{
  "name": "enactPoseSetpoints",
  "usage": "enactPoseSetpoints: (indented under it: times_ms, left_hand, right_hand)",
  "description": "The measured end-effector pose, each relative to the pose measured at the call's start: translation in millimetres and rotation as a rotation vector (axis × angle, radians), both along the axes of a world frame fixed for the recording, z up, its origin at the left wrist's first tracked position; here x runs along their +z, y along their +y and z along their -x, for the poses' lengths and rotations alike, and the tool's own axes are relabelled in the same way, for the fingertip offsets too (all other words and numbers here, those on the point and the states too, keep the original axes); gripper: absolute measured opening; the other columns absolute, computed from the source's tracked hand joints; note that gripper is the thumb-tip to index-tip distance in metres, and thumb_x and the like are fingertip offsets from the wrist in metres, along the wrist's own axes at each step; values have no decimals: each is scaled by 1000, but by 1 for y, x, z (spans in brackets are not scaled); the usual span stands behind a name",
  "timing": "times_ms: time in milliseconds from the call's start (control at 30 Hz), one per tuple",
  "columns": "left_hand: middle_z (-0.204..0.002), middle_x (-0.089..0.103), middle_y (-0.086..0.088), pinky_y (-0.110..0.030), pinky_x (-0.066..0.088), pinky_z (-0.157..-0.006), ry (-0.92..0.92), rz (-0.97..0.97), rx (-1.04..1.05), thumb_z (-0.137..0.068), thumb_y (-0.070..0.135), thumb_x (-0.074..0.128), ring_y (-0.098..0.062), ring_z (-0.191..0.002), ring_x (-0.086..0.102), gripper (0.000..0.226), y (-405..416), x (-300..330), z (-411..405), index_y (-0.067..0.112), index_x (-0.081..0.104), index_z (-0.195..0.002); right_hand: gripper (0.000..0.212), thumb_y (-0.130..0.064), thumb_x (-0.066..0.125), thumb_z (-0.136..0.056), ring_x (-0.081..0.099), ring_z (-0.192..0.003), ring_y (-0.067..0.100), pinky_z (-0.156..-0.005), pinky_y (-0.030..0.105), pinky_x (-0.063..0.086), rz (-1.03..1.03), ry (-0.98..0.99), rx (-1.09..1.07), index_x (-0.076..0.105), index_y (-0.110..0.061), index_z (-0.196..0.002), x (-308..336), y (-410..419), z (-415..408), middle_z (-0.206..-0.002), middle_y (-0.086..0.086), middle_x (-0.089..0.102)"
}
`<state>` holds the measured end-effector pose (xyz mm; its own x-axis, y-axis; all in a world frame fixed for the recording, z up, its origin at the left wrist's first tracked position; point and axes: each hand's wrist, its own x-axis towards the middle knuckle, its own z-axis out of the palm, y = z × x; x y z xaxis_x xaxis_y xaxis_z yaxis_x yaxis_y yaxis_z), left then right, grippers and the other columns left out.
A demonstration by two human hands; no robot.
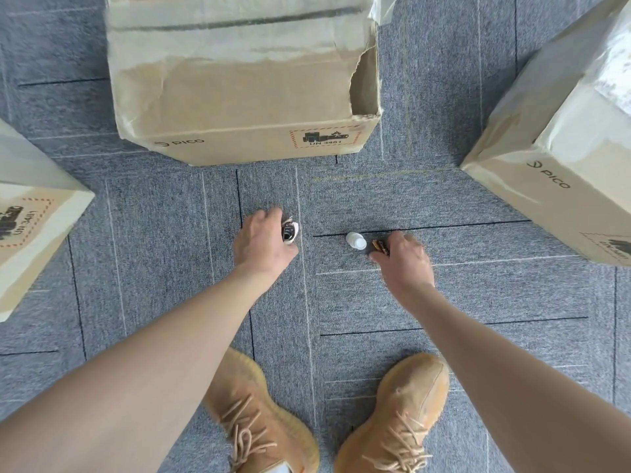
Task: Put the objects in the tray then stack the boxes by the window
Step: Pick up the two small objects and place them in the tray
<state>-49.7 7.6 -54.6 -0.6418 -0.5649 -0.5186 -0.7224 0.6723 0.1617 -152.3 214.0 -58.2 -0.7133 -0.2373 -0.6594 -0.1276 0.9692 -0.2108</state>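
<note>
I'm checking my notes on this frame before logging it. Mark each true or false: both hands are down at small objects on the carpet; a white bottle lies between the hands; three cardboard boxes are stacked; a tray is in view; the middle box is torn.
1. Both hands are at small objects on the carpet. True: left hand on a metallic object, right hand on a brown object.
2. A small white bottle lies between the hands. True.
3. The boxes are stacked. False: they stand apart.
4. A tray shows. False.
5. The middle box is torn. True.
</note>
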Motion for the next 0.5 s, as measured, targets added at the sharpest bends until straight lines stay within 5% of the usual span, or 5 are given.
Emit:
enactPoseSetpoints:
  times_ms: [133, 267, 500]
  left_hand:
    - [-100, 60, -2, -36, 56, -78, -45, -63, 81, -72, 36, 80, -21, -88, 60, 52, -1, 6, -1, 12, 55, -111]
    - [-83, 61, 0, -35, 57, -66, -56, -208, 253, -69, 37, 79, -19, -73, 61, 42, -4, 13, -7, 15, 54, -94]
    - [-82, 62, -1, -28, 51, -58, -46, -305, 302, -70, 34, 78, -17, -70, 60, 36, -4, 16, -17, 15, 55, -91]
  right_hand:
    - [26, -24, 39, -104, 54, -92, 23, -83, 37, 49, 36, -26, -4, 51, -4, -115, 0, 0, -1, -104, 9, 56]
    - [21, -19, 41, -99, 48, -72, 17, -64, 33, 41, 110, -129, -179, 48, -8, -115, 1, 1, 0, -87, 4, 56]
    - [25, -7, 43, -96, 37, -47, 13, -42, 26, 33, 415, -522, -925, 62, 1, -110, 15, 4, 8, -56, -1, 45]
